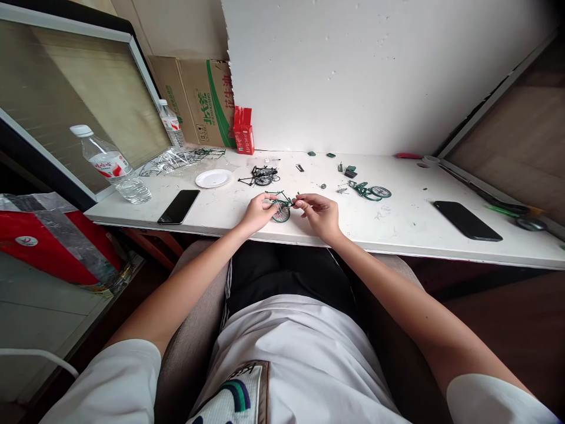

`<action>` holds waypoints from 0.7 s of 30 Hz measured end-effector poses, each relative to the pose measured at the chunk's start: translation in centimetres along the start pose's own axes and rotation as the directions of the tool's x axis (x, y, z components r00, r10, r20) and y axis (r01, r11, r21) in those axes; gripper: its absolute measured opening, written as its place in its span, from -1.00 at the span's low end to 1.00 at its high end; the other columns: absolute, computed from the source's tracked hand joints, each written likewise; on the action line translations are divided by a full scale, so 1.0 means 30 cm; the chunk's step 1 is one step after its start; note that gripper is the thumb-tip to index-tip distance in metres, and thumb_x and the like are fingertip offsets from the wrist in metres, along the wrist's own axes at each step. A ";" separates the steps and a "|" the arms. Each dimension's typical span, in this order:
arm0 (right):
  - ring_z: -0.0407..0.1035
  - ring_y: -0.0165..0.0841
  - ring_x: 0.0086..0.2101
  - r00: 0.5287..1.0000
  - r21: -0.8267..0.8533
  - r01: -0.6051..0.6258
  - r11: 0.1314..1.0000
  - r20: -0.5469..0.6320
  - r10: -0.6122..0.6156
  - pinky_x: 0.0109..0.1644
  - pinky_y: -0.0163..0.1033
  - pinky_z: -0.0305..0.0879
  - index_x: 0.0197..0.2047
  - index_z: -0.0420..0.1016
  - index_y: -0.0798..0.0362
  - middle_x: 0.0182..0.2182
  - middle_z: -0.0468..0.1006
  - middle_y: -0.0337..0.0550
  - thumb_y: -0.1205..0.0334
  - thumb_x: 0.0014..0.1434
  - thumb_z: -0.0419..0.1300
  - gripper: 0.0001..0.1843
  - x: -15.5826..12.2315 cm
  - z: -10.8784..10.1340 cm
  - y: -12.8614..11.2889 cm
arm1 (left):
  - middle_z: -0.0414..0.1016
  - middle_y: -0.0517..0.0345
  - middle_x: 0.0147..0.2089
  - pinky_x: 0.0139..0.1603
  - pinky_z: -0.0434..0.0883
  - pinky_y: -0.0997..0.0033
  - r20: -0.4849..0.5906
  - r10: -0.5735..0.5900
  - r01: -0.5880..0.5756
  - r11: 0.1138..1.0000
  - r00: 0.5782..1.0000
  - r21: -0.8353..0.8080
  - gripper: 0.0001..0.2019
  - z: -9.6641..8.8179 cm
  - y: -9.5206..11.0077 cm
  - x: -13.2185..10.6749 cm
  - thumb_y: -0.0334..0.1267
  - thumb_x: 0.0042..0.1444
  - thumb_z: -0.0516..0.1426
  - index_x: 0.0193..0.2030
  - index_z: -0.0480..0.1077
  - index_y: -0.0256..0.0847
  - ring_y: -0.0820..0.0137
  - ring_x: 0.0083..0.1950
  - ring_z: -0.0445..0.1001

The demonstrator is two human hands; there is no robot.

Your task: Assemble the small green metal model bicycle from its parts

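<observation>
Green model bicycle — crosswise, wheel lowermost

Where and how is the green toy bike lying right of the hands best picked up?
Probably by its green frame, left of the wheel, pinched from above by the right hand, the nearer one: the bike seems to lie on its side, frame uncovered, and the spoked wheel looks flimsier.
</observation>
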State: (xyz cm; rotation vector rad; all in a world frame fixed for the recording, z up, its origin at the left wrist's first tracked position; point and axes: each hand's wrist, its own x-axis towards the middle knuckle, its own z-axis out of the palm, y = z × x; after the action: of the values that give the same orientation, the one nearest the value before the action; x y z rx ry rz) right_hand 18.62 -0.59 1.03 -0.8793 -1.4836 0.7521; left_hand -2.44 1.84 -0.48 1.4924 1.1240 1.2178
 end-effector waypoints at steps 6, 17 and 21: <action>0.68 -0.13 -0.19 1.000 -0.002 -0.017 1.000 0.013 0.017 -0.36 -0.18 0.66 -0.10 0.75 0.01 -0.16 0.75 -0.02 -0.23 0.15 0.45 -0.51 0.000 0.001 0.003 | 0.69 -0.03 -0.24 -0.25 0.50 0.39 -0.004 0.011 -0.011 1.000 1.000 0.006 -0.65 0.001 -0.002 -0.001 -0.17 0.19 0.36 0.06 0.49 -0.24 0.30 -0.28 0.64; 0.62 -0.17 -0.13 0.956 -0.189 0.286 0.939 0.116 -0.268 -0.18 -0.09 0.61 0.06 0.74 -0.12 -0.10 0.75 -0.07 -0.08 0.39 0.29 -0.66 -0.017 0.000 -0.021 | 0.70 -0.05 -0.24 -0.21 0.53 0.34 -0.007 0.023 -0.023 1.000 1.000 0.009 -0.65 0.003 -0.008 0.002 -0.17 0.19 0.36 0.05 0.49 -0.24 0.26 -0.25 0.67; 0.58 -0.22 -0.16 0.927 -0.256 0.375 0.891 0.127 -0.354 -0.24 -0.13 0.56 0.07 0.74 -0.12 -0.11 0.71 -0.04 -0.05 0.41 0.28 -0.68 -0.021 0.002 -0.031 | 0.69 -0.04 -0.25 -0.20 0.52 0.33 0.006 0.010 -0.010 1.000 1.000 0.010 -0.65 0.001 0.000 -0.003 -0.15 0.19 0.36 0.05 0.48 -0.24 0.25 -0.24 0.67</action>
State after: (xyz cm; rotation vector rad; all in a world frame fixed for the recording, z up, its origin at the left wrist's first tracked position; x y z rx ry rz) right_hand 18.47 -1.60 1.52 -0.7481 -1.7886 0.3054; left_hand -2.41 1.74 -0.50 1.5103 1.1215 1.2154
